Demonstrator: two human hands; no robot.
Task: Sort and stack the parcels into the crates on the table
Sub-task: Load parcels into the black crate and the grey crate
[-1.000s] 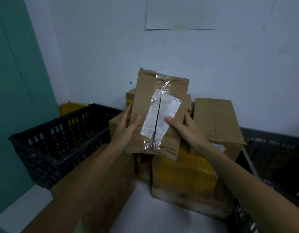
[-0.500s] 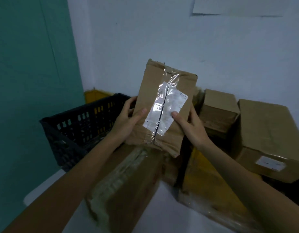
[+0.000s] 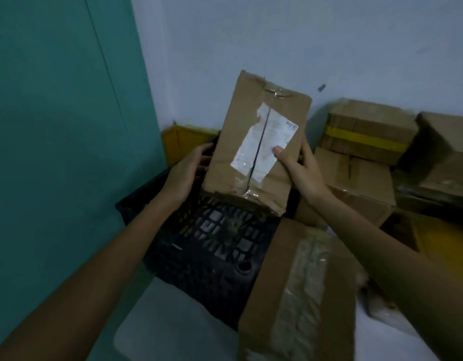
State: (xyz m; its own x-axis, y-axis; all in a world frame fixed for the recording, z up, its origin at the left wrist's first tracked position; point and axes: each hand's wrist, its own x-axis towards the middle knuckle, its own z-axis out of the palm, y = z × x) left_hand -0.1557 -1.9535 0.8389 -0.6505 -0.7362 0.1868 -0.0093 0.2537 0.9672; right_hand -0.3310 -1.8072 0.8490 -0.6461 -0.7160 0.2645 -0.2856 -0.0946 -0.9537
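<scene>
I am holding a taped brown parcel (image 3: 259,152) upright above the black crate (image 3: 212,256) on the white table (image 3: 173,321). My right hand (image 3: 300,173) is pinching its right edge, thumb on the white label, fingers hidden behind. My left hand (image 3: 184,175) is cupping the left edge, fingertips tucked out of sight; the label's print is showing too blurred to read.

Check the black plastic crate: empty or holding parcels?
Empty where visible: the black plastic crate shows bare lattice floor. Its far end is hidden behind the brown cardboard parcel held above it.
</scene>
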